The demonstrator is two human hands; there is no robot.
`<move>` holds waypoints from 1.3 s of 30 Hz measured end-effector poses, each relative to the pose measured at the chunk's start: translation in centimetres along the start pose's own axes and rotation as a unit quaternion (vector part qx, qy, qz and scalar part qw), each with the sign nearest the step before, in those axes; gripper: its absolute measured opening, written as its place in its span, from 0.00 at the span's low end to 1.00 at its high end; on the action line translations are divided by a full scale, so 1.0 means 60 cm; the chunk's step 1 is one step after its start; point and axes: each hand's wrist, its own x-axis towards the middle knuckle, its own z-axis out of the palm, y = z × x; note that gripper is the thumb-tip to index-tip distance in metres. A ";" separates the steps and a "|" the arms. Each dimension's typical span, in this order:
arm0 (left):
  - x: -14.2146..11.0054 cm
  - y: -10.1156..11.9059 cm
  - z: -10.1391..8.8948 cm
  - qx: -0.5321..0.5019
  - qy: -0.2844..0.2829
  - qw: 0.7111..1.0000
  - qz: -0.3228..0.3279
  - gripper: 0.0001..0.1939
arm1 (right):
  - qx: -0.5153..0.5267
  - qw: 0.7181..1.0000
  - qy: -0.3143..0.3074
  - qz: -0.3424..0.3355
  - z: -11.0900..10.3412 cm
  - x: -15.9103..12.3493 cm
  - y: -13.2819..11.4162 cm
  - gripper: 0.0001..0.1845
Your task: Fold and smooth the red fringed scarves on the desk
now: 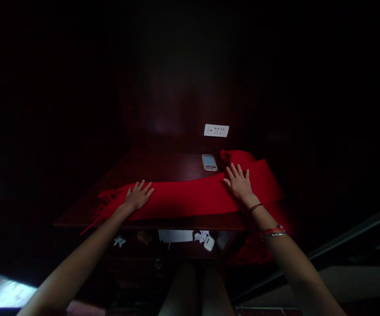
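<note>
A red scarf [186, 197] lies stretched flat across the dark wooden table, its fringed end at the left and more of it bunched and hanging down at the right. My left hand [138, 196] rests flat on it near the fringe, fingers spread. Toward the other end, my right hand [240, 184] also presses flat on the cloth with its fingers apart. Neither hand grips anything. Beyond the right hand sits the bunched part of the scarf, and just behind the scarf's edge is a small blue-and-white packet or card [209, 162], its face blurred.
A white wall socket [216, 130] is set above the table [163, 164]. Below the tabletop, an open compartment holds crumpled paper [119, 241], a pale flat sheet [176, 236] and a white rounded case [209, 243]. A dark diagonal bar runs at the right. The surroundings are very dark.
</note>
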 end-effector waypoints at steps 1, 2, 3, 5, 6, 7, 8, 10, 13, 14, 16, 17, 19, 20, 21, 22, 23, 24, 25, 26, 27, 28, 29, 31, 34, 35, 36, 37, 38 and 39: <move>-0.003 -0.015 -0.004 0.001 0.002 1.000 -0.019 0.27 | 0.022 1.000 -0.007 -0.017 -0.001 -0.001 -0.029 0.28; -0.005 -0.029 -0.007 0.005 0.005 0.999 -0.036 0.27 | 0.047 0.998 -0.020 -0.039 0.000 -0.003 -0.062 0.28; -0.007 -0.043 -0.008 0.010 0.006 0.999 -0.048 0.28 | 0.075 0.994 -0.039 -0.063 0.001 -0.007 -0.097 0.28; -0.010 -0.070 -0.007 0.016 0.005 0.998 -0.063 0.28 | 0.129 0.982 -0.086 -0.111 0.007 -0.019 -0.162 0.29; -0.010 -0.084 -0.006 0.015 0.005 0.997 -0.071 0.28 | 0.151 0.974 -0.111 -0.126 0.012 -0.025 -0.187 0.29; -0.011 -0.099 -0.006 0.011 0.005 0.997 -0.080 0.28 | 0.169 0.967 -0.138 -0.131 0.017 -0.031 -0.207 0.29; -0.012 -0.113 -0.006 0.008 0.007 0.996 -0.088 0.28 | 0.181 0.961 -0.162 -0.131 0.022 -0.036 -0.220 0.29; -0.014 -0.138 -0.010 0.001 0.018 0.996 -0.088 0.27 | 0.193 0.954 -0.194 -0.118 0.032 -0.042 -0.230 0.29; -0.013 -0.162 -0.028 -0.036 0.025 0.998 -0.039 0.21 | 0.196 0.956 -0.192 -0.104 0.042 -0.044 -0.223 0.27; -0.011 -0.165 -0.036 -0.064 0.021 0.997 -0.022 0.18 | 0.196 0.958 -0.183 -0.101 0.043 -0.044 -0.220 0.27; -0.003 -0.165 -0.053 -0.145 0.017 0.989 -0.004 0.14 | 0.200 0.961 -0.165 -0.096 0.043 -0.044 -0.217 0.25; 0.003 -0.164 -0.062 -0.192 0.018 0.981 -0.002 0.14 | 0.202 0.962 -0.158 -0.093 0.044 -0.044 -0.217 0.24; 0.016 -0.160 -0.076 -0.272 0.033 0.962 0.003 0.14 | 0.207 0.963 -0.145 -0.090 0.044 -0.045 -0.218 0.23; 0.022 -0.159 -0.083 -0.300 0.045 0.953 0.004 0.15 | 0.209 0.964 -0.140 -0.089 0.045 -0.045 -0.218 0.22; 0.026 -0.159 -0.088 -0.321 0.056 0.945 0.003 0.16 | 0.212 0.964 -0.135 -0.089 0.046 -0.046 -0.218 0.21; 0.029 -0.160 -0.094 -0.338 0.061 0.939 -0.004 0.16 | 0.213 0.964 -0.130 -0.090 0.046 -0.046 -0.218 0.21; 0.029 -0.162 -0.098 -0.355 0.053 0.933 -0.016 0.16 | 0.214 0.965 -0.125 -0.090 0.047 -0.046 -0.218 0.20; 0.026 -0.165 -0.103 -0.375 0.029 0.926 -0.030 0.17 | 0.214 0.965 -0.120 -0.090 0.047 -0.046 -0.218 0.20; 0.021 -0.167 -0.107 -0.397 -0.011 0.917 -0.042 0.17 | 0.214 0.966 -0.116 -0.090 0.047 -0.046 -0.217 0.20; 0.015 -0.169 -0.111 -0.419 -0.056 0.905 -0.051 0.16 | 0.213 0.966 -0.112 -0.089 0.047 -0.046 -0.217 0.20; 0.008 -0.170 -0.114 -0.439 -0.096 0.891 -0.056 0.16 | 0.212 0.967 -0.109 -0.090 0.047 -0.046 -0.218 0.20; 0.001 -0.171 -0.117 -0.459 -0.125 0.878 -0.053 0.16 | 0.211 0.967 -0.108 -0.091 0.046 -0.046 -0.218 0.19; -0.005 -0.170 -0.120 -0.478 -0.140 0.866 -0.046 0.16 | 0.210 0.967 -0.108 -0.093 0.046 -0.046 -0.218 0.19; -0.010 -0.164 -0.124 -0.508 -0.158 0.846 -0.025 0.16 | 0.207 0.968 -0.108 -0.093 0.047 -0.046 -0.218 0.19; -0.006 -0.151 -0.125 -0.521 -0.180 0.834 0.010 0.13 | 0.203 0.969 -0.108 -0.094 0.049 -0.045 -0.217 0.19; -0.003 -0.147 -0.124 -0.514 -0.180 0.838 0.016 0.12 | 0.201 0.969 -0.107 -0.094 0.049 -0.045 -0.216 0.19; 0.000 -0.144 -0.122 -0.505 -0.174 0.845 0.022 0.11 | 0.198 0.970 -0.105 -0.093 0.048 -0.045 -0.215 0.19; 0.003 -0.141 -0.120 -0.494 -0.164 0.853 0.027 0.11 | 0.192 0.972 -0.102 -0.089 0.046 -0.045 -0.217 0.18; 0.006 -0.140 -0.117 -0.482 -0.154 0.862 0.034 0.11 | 0.186 0.974 -0.095 -0.088 0.042 -0.045 -0.220 0.18; 0.009 -0.139 -0.114 -0.471 -0.143 0.869 0.041 0.12 | 0.182 0.976 -0.085 -0.090 0.036 -0.045 -0.226 0.17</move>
